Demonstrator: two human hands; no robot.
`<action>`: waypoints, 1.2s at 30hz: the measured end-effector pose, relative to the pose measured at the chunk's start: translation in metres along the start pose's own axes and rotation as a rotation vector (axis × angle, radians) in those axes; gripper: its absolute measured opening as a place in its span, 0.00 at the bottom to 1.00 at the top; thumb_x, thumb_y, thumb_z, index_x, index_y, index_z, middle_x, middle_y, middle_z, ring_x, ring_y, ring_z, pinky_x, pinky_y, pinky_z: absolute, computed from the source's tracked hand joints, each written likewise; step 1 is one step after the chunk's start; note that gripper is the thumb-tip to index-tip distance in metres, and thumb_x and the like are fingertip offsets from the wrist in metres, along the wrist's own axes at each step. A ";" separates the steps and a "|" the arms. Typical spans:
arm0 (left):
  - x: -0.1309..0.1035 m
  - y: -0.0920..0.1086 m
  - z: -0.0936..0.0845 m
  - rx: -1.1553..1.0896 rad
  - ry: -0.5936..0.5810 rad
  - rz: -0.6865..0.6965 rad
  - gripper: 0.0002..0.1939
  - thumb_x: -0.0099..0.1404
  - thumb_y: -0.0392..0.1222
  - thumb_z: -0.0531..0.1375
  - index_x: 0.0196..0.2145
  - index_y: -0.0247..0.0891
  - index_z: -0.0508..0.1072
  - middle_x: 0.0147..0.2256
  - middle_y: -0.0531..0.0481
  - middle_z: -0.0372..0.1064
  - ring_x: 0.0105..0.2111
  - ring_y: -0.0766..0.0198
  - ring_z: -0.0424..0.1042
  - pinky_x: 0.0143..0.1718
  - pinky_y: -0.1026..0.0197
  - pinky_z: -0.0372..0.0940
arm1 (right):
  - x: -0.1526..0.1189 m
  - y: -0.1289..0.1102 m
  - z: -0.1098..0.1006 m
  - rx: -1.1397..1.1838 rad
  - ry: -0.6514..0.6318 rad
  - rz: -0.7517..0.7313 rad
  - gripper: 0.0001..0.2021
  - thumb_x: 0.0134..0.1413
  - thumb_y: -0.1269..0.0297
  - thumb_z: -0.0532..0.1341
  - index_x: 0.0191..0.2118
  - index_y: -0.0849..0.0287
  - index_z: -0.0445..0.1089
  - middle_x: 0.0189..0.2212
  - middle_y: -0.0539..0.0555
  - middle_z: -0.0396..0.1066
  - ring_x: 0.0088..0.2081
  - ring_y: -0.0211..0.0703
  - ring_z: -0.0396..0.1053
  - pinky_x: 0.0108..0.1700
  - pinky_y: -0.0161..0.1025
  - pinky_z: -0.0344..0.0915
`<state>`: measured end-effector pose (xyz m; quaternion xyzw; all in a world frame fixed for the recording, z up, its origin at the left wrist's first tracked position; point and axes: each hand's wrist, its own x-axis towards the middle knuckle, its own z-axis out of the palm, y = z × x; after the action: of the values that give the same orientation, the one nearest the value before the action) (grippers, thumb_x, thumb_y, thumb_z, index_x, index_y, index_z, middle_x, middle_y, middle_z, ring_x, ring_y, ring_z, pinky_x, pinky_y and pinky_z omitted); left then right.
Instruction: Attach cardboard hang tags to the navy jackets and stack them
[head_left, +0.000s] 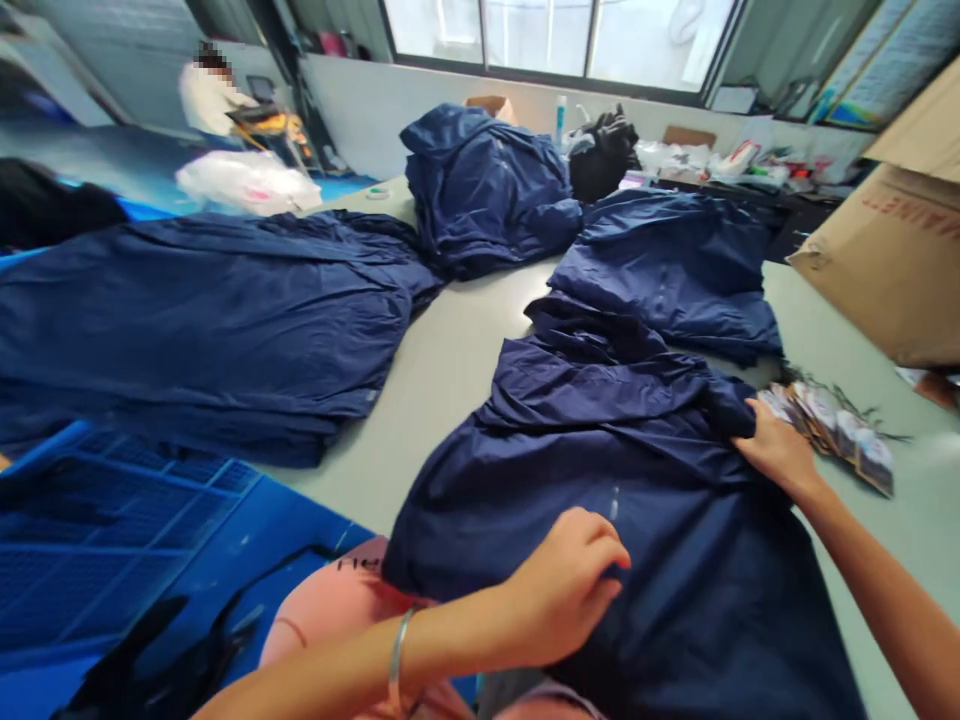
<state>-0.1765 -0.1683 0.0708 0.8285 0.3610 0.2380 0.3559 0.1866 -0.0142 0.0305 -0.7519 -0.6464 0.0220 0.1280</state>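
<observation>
A dark navy jacket (592, 470) with thin, shiny fabric lies spread over the near edge of the table, its upper part bunched in folds. My right hand (772, 445) grips that bunched part at its right side, fingers closed on the cloth. Over the middle of the jacket is my left hand (570, 585), with a silver bangle on its wrist. Its fingers are loosely curled and I see nothing in them. Close to my right hand lies a bunch of hang tags (832, 430) with dark strings.
More navy garments lie in a long pile (202, 310) at left, a heap (487, 190) at the back and a folded stack (667, 270) behind the jacket. A cardboard box (892, 260) stands at right. A seated person (214, 95) is far left, beyond a white plastic bag (247, 182).
</observation>
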 end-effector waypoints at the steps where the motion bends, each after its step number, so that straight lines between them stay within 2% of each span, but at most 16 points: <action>1: 0.008 -0.002 -0.004 0.012 0.031 -0.017 0.11 0.62 0.31 0.57 0.42 0.39 0.69 0.45 0.46 0.68 0.47 0.59 0.66 0.51 0.56 0.63 | -0.007 0.018 -0.010 -0.129 0.058 0.021 0.34 0.45 0.67 0.62 0.61 0.68 0.60 0.47 0.74 0.71 0.47 0.66 0.71 0.46 0.56 0.66; 3: 0.030 -0.006 -0.011 0.054 0.100 0.004 0.10 0.63 0.31 0.56 0.41 0.39 0.70 0.45 0.46 0.68 0.47 0.59 0.66 0.52 0.55 0.64 | -0.016 0.041 -0.022 -0.257 0.146 0.014 0.33 0.48 0.65 0.61 0.61 0.69 0.60 0.48 0.75 0.70 0.48 0.67 0.70 0.48 0.57 0.65; 6: 0.077 -0.009 -0.008 0.124 0.209 0.090 0.09 0.64 0.31 0.54 0.41 0.39 0.70 0.46 0.44 0.68 0.50 0.57 0.66 0.54 0.51 0.63 | -0.020 0.045 -0.020 -0.179 0.149 -0.114 0.25 0.55 0.61 0.57 0.57 0.67 0.65 0.50 0.70 0.71 0.51 0.60 0.69 0.54 0.52 0.63; 10: 0.146 -0.014 0.019 0.186 0.266 0.164 0.11 0.63 0.31 0.55 0.42 0.38 0.70 0.51 0.40 0.67 0.54 0.54 0.65 0.57 0.47 0.63 | -0.037 0.018 0.009 -0.124 0.035 -0.271 0.23 0.61 0.58 0.53 0.57 0.63 0.67 0.59 0.66 0.65 0.60 0.60 0.60 0.57 0.54 0.59; 11: 0.162 -0.018 0.027 0.200 0.278 0.170 0.11 0.63 0.31 0.55 0.43 0.38 0.70 0.52 0.39 0.66 0.55 0.53 0.64 0.58 0.46 0.62 | -0.047 0.010 0.017 -0.121 0.016 -0.251 0.23 0.62 0.59 0.51 0.58 0.63 0.66 0.59 0.66 0.65 0.59 0.61 0.61 0.55 0.55 0.60; 13: 0.195 -0.027 0.043 0.245 0.319 0.169 0.13 0.63 0.31 0.55 0.45 0.37 0.70 0.53 0.38 0.65 0.57 0.52 0.63 0.59 0.44 0.61 | -0.072 -0.004 0.026 -0.135 0.064 -0.188 0.23 0.63 0.60 0.50 0.59 0.63 0.64 0.59 0.69 0.63 0.58 0.62 0.61 0.53 0.55 0.60; 16: 0.239 -0.045 0.060 0.300 0.401 0.140 0.13 0.65 0.32 0.53 0.47 0.35 0.70 0.53 0.38 0.66 0.58 0.52 0.61 0.62 0.43 0.58 | -0.107 -0.014 0.019 -0.182 0.062 -0.193 0.20 0.61 0.57 0.54 0.55 0.60 0.69 0.54 0.68 0.68 0.50 0.61 0.66 0.46 0.52 0.62; 18: 0.261 -0.057 0.069 0.328 0.443 0.095 0.14 0.67 0.33 0.51 0.48 0.34 0.70 0.53 0.38 0.66 0.58 0.52 0.61 0.62 0.44 0.57 | -0.116 -0.017 0.004 -0.204 0.009 -0.172 0.16 0.58 0.54 0.57 0.46 0.58 0.74 0.44 0.65 0.73 0.45 0.59 0.68 0.43 0.50 0.61; 20: 0.272 -0.066 0.078 0.364 0.457 0.045 0.15 0.67 0.33 0.51 0.50 0.32 0.69 0.53 0.37 0.66 0.59 0.50 0.60 0.63 0.44 0.56 | -0.108 -0.019 -0.011 -0.171 -0.026 -0.142 0.13 0.58 0.56 0.58 0.38 0.59 0.75 0.37 0.64 0.74 0.41 0.58 0.69 0.42 0.49 0.61; 21: 0.274 -0.069 0.082 0.387 0.452 0.025 0.16 0.66 0.32 0.52 0.50 0.31 0.69 0.54 0.36 0.65 0.60 0.49 0.59 0.63 0.44 0.56 | -0.099 -0.020 -0.017 -0.116 -0.017 -0.146 0.12 0.58 0.59 0.57 0.38 0.60 0.75 0.37 0.64 0.74 0.41 0.57 0.69 0.43 0.49 0.61; 23: 0.270 -0.073 0.089 0.437 0.417 0.008 0.16 0.64 0.31 0.55 0.50 0.29 0.70 0.55 0.34 0.64 0.61 0.47 0.57 0.64 0.43 0.54 | -0.072 -0.020 -0.021 0.060 0.062 -0.205 0.13 0.60 0.65 0.54 0.44 0.62 0.73 0.43 0.63 0.74 0.45 0.54 0.68 0.46 0.46 0.61; 26: 0.258 -0.074 0.094 0.484 0.354 0.045 0.13 0.60 0.29 0.58 0.43 0.32 0.74 0.55 0.35 0.64 0.62 0.46 0.55 0.64 0.43 0.54 | -0.032 -0.016 -0.008 0.254 0.195 -0.228 0.18 0.61 0.68 0.51 0.54 0.63 0.68 0.51 0.62 0.72 0.53 0.52 0.65 0.52 0.46 0.58; 28: 0.252 -0.073 0.093 0.466 0.351 0.075 0.08 0.61 0.31 0.59 0.37 0.35 0.76 0.54 0.39 0.65 0.61 0.47 0.56 0.62 0.43 0.55 | -0.017 -0.011 0.007 0.267 0.226 -0.147 0.19 0.61 0.68 0.52 0.56 0.63 0.67 0.48 0.61 0.74 0.50 0.53 0.66 0.51 0.47 0.57; 30: 0.251 -0.071 0.090 0.417 0.380 0.088 0.06 0.64 0.35 0.58 0.32 0.37 0.76 0.49 0.42 0.69 0.56 0.50 0.61 0.59 0.45 0.58 | -0.015 -0.007 0.020 0.253 0.247 -0.124 0.17 0.61 0.68 0.52 0.52 0.63 0.70 0.42 0.60 0.76 0.46 0.52 0.67 0.49 0.46 0.56; 33: 0.255 -0.069 0.087 0.373 0.370 0.117 0.12 0.68 0.38 0.55 0.29 0.37 0.75 0.37 0.45 0.73 0.45 0.56 0.67 0.50 0.50 0.63 | -0.021 -0.004 0.028 0.236 0.291 -0.177 0.14 0.63 0.65 0.52 0.44 0.59 0.74 0.38 0.57 0.77 0.42 0.49 0.66 0.47 0.44 0.55; 36: 0.259 -0.069 0.087 0.378 0.324 0.127 0.11 0.69 0.38 0.54 0.34 0.37 0.76 0.35 0.46 0.74 0.40 0.57 0.68 0.45 0.53 0.64 | -0.025 -0.005 0.027 0.192 0.288 -0.198 0.14 0.63 0.64 0.52 0.37 0.57 0.76 0.33 0.55 0.75 0.40 0.48 0.65 0.46 0.44 0.53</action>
<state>0.0127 0.0278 -0.0012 0.8523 0.3987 0.3179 0.1164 0.1724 -0.0331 0.0020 -0.6645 -0.6870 -0.0368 0.2918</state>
